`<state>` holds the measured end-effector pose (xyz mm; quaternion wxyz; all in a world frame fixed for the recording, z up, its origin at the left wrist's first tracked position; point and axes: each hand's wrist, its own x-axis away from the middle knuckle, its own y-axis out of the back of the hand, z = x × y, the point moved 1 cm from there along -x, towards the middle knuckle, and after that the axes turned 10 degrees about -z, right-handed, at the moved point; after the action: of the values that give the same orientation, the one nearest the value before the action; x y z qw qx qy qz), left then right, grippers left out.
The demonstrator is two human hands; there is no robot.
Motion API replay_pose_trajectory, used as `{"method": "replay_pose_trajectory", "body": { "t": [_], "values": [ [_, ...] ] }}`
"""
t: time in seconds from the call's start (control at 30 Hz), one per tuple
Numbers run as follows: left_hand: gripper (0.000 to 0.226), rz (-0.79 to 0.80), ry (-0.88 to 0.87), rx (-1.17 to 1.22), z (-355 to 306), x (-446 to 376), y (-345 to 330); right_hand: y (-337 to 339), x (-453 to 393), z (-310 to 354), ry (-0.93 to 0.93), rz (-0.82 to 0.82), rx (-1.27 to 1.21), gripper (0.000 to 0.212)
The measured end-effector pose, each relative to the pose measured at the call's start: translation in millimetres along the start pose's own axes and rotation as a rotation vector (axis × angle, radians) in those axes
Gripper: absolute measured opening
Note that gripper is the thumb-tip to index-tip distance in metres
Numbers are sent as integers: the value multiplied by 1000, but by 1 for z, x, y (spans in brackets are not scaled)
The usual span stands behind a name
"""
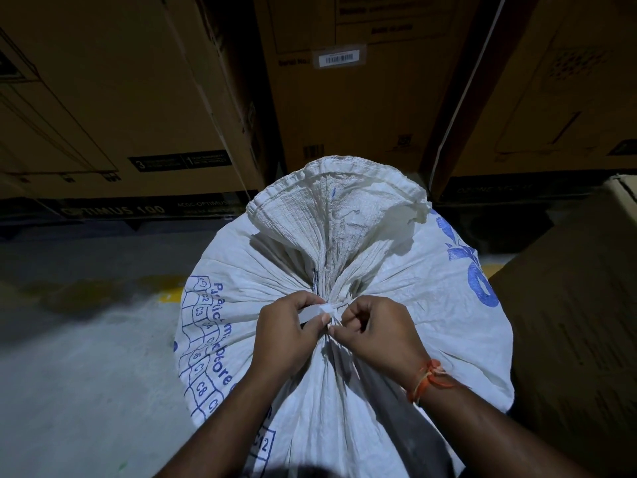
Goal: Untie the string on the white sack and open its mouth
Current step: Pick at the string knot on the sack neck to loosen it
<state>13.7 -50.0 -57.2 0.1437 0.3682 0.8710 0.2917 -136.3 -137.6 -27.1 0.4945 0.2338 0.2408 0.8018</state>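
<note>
Brown cardboard cartons (362, 108) wall a grey concrete floor (86, 339), where the white woven plastic sack (396, 281) stands, neck cinched. Left hand (289, 329) and right hand (375, 332) pinch its white string knot (326, 310), seemingly to loosen it.

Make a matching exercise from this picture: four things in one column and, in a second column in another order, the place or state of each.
Things:
1. white sack
2. left hand
3. orange thread
4. barcode label

Places or states:
a. tied round the right wrist
b. on a cardboard box behind the sack
c. neck still gathered, mouth not open
d. pinching a white strip at the knot

Pairs: 1-c, 2-d, 3-a, 4-b
</note>
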Motion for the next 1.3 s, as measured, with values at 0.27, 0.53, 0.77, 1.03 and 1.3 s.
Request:
{"method": "replay_pose_trajectory", "body": {
  "t": [0.27, 0.53, 0.77, 1.03, 1.3],
  "values": [
    [14, 3, -12, -11, 1, -1, -1, 5, 1, 5, 11, 81, -17, 29],
    [14, -4, -32, -35, -3, -2, -1, 8, 1, 1, 46, 42, 53, 9],
    [12, -7, -27, -35, -4, -3, 0, 8, 0, 2, 68, 49, 54, 13],
    [12, -11, -4, -31, -3, -5, -2, 6, -5, -1, 74, 39, 71, 7],
    [13, -16, -6, -33, -5, -4, -3, 2, -2, 1, 78, -13, 59, 7]
  ]
}}
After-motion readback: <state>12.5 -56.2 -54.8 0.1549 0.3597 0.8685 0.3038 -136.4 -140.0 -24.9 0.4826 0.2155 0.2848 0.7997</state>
